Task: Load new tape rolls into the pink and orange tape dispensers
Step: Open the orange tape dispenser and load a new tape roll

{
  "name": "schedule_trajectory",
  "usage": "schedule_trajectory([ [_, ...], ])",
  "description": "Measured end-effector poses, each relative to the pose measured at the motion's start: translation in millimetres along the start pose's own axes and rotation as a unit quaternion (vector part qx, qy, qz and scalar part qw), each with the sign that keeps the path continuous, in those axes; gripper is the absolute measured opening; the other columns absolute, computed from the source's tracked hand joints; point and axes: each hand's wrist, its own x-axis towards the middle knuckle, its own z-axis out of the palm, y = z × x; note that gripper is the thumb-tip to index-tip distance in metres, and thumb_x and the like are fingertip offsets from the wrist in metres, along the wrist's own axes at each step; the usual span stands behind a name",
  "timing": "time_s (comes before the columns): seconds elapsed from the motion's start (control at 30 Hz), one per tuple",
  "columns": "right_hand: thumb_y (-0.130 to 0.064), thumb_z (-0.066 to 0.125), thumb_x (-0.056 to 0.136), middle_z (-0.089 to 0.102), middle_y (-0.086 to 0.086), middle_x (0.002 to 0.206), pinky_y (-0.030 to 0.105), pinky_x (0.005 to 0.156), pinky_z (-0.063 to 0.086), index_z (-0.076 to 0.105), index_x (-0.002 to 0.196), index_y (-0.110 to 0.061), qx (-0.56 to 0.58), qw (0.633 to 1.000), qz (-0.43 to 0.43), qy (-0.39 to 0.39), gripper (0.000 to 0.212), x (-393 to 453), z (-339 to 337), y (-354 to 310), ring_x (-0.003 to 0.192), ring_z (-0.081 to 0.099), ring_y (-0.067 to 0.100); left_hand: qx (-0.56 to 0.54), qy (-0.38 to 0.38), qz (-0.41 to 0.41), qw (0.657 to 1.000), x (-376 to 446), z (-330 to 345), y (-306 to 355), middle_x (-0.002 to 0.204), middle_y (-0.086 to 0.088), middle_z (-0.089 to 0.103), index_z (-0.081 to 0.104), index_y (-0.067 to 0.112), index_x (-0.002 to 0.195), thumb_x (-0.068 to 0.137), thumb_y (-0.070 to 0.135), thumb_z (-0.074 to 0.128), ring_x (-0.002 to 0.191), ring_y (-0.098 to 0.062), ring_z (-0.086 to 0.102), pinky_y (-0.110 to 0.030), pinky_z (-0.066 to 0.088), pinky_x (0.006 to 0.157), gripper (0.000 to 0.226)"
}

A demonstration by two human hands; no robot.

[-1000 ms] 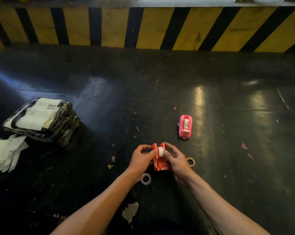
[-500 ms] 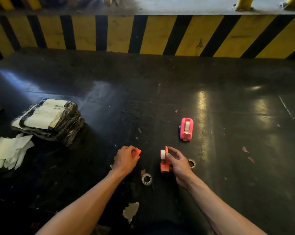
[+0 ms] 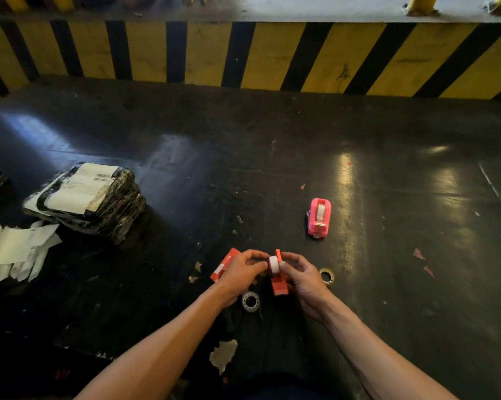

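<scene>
White tape roll (image 3: pixel 273 264) is sitting in the orange plastic dispenser half (image 3: pixel 279 280), both hands' fingers (image 3: pixel 258 265) pinching it, while the pink dispenser (image 3: pixel 318 217) is standing apart.

Two bare forearms, no sleeves, no watch or rings visible; left hand (image 3: pixel 239 272), right hand (image 3: pixel 304 280).

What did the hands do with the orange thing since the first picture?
The orange dispenser was pulled into two parts. The left hand set the orange cover down and came back to the white tape roll, which the right hand holds with the orange body. The pink dispenser stayed put.
</scene>
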Motion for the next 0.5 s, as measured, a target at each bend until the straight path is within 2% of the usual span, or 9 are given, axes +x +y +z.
schedule_trajectory([
  [0.17,-0.020,0.071,0.090,0.071,0.013,0.117,0.047,0.091,0.057,0.065,0.119,-0.021,0.005,1.000,0.000,0.004,0.029,0.5,-1.1,-2.6,0.106,0.070,0.029,-0.062,-0.013,-0.009,0.998,-0.5,3.5,0.2,0.112,-0.002,0.072,0.061,0.023,0.120,0.100,0.032,0.058,0.102,-0.016,0.070,-0.029,0.049,0.075,0.022],
  [0.3,-0.022,0.073,0.088,0.072,0.014,0.118,0.044,0.087,0.057,0.064,0.120,-0.021,0.018,1.000,0.010,0.000,0.033,-1.4,-3.4,-2.9,0.107,0.070,0.030,-0.067,-0.016,-0.013,0.998,-0.2,6.5,1.7,0.112,-0.001,0.072,0.058,0.024,0.122,0.094,0.025,0.068,0.101,-0.016,0.070,-0.030,0.051,0.079,0.030],
  [0.4,-0.019,0.070,0.090,0.072,0.013,0.117,0.040,0.076,0.057,0.061,0.124,-0.020,0.054,0.998,0.022,0.022,0.035,-1.9,-6.6,-5.9,0.106,0.070,0.030,-0.078,0.026,0.003,0.997,4.3,8.5,1.4,0.115,-0.003,0.069,0.058,0.024,0.120,0.093,0.020,0.070,0.101,-0.015,0.067,-0.027,0.050,0.077,0.030],
  [0.43,-0.017,0.069,0.092,0.072,0.013,0.116,0.039,0.075,0.057,0.060,0.124,-0.019,0.060,0.997,0.025,0.036,0.034,-1.6,-7.9,-7.6,0.106,0.070,0.029,-0.047,0.049,0.023,0.997,5.1,7.2,-0.3,0.116,-0.002,0.067,0.058,0.023,0.120,0.093,0.020,0.070,0.101,-0.013,0.066,-0.025,0.051,0.077,0.030],
  [0.5,-0.014,0.066,0.093,0.072,0.014,0.115,0.039,0.076,0.056,0.059,0.124,-0.018,0.074,0.995,0.032,0.064,0.032,0.0,-11.5,-9.6,0.106,0.069,0.029,0.131,0.077,0.088,0.985,9.1,-0.8,-9.6,0.114,0.001,0.065,0.060,0.022,0.121,0.092,0.021,0.071,0.101,-0.009,0.065,-0.022,0.054,0.082,0.031],
])
